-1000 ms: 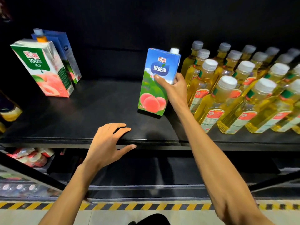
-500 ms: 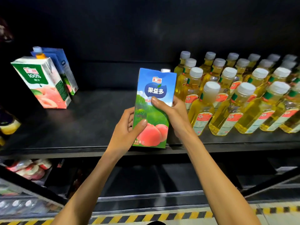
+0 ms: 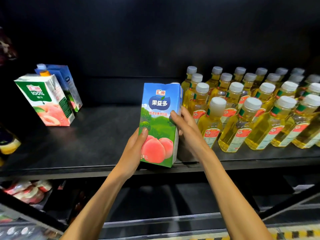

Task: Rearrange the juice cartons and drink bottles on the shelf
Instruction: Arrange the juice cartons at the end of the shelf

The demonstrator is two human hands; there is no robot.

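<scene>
Two hands grip the blue peach carton (image 3: pixel 159 122) between them: left hand (image 3: pixel 132 154) low, right hand (image 3: pixel 187 131) higher, thumbs on front

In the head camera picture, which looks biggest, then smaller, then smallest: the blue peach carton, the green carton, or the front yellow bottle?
1. blue peach carton, though nearest the camera.
2. green carton.
3. front yellow bottle, similarly tall but narrower.
</scene>
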